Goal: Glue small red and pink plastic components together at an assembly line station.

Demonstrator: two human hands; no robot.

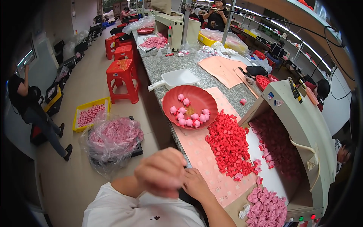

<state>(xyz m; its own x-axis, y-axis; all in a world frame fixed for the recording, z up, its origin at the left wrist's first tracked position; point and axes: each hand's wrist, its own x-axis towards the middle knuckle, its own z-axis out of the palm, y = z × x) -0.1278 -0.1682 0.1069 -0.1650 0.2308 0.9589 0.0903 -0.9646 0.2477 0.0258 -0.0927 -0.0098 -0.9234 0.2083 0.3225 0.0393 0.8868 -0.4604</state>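
In front of my chest, my left hand (160, 172) is raised and closed into a fist, a little smeared by motion. Whatever it may hold is hidden. Just behind it, at the table's edge, my right hand (196, 183) has its fingers curled, with the tips out of sight behind the left. Beyond both hands lies a heap of small red pieces (228, 145) on a pink patterned mat (193, 147). A red round tray (171, 99) holds several pink and red ball-shaped figures (189, 122). Thin pink moulded pieces (266, 208) are piled near my right forearm.
On the right stands a grey box-shaped machine (315, 132) with red pieces inside. A white scoop tray (179, 78) sits past the red tray. Red stools (123, 72), a yellow crate (107, 104) and a plastic bag of pink pieces (113, 136) occupy the floor; a person (32, 98) stands far left.
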